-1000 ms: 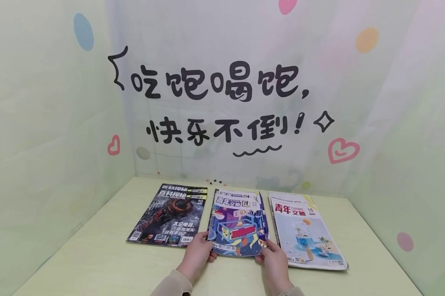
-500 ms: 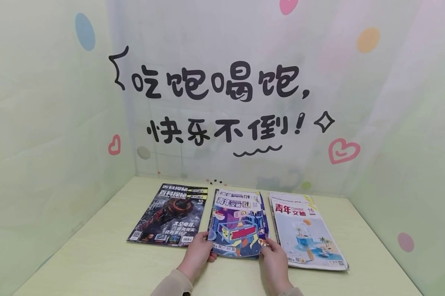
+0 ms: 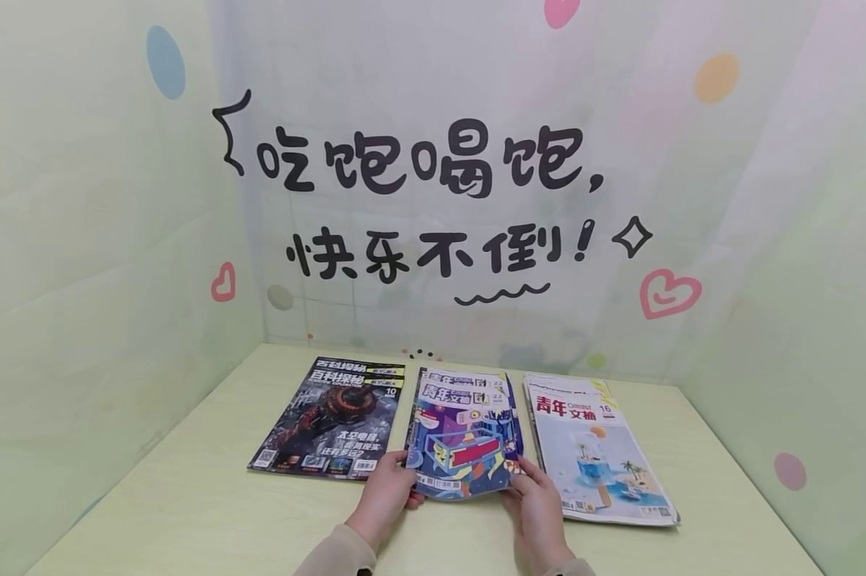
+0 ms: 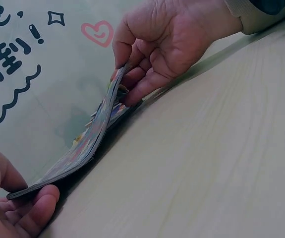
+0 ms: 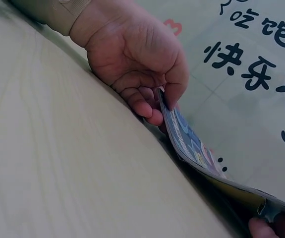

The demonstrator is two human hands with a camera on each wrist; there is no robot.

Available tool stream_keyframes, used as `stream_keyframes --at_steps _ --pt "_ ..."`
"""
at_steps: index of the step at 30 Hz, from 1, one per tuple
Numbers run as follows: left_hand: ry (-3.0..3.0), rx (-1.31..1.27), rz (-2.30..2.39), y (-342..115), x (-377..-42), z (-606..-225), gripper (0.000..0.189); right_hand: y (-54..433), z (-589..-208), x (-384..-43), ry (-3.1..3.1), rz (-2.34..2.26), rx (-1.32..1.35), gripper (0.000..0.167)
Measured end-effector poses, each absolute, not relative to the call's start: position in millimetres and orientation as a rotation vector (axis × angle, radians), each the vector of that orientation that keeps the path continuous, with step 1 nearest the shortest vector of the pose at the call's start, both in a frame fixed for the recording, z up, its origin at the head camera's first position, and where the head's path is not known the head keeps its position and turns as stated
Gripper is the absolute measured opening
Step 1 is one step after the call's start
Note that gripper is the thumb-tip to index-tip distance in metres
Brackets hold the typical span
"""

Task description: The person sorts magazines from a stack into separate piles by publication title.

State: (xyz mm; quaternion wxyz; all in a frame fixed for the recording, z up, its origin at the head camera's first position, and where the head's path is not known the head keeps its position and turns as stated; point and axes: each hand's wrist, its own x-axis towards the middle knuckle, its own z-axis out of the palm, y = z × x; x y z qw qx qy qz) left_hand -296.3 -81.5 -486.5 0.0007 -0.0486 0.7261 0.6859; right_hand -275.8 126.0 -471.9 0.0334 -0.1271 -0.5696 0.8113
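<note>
Both hands grip the near edge of a purple-blue magazine on the middle pile. The left hand pinches its near left corner, thumb on top and fingers curled beneath. At the near right corner, the right hand holds it in the same way. In the left wrist view the magazine sags between the hands, its near edge raised with dark shadow beneath. The right wrist view shows the left hand, its thumb on the cover and its fingers bent under. Another copy with the same title peeks out behind the top one.
To the left lies a pile of dark-covered magazines. A pile of white and light-blue magazines is close by the right hand. They rest on a pale yellow table, enclosed by fabric walls with printed lettering.
The right hand's fingers have shifted slightly at the near right corner, and that corner has tilted a little. The left hand keeps its grip, and the side piles have not moved.
</note>
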Motion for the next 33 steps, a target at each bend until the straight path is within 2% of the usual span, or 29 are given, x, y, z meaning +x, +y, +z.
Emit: stream_keyframes --at_steps 9,23,33 --pt "2.279 -0.145 2.15 -81.2 -294.9 -484.2 0.06 127.1 -474.4 -277.0 -1.85 2.403 -0.433 0.055" --pt "2.199 0.014 2.053 -93.3 -297.7 -483.0 0.056 129.7 -476.7 -279.7 -2.218 2.108 -0.496 0.056" --pt "2.045 0.007 2.233 -89.3 -295.1 -481.2 0.056 131.9 -474.2 -275.9 -2.008 2.257 -0.429 0.062"
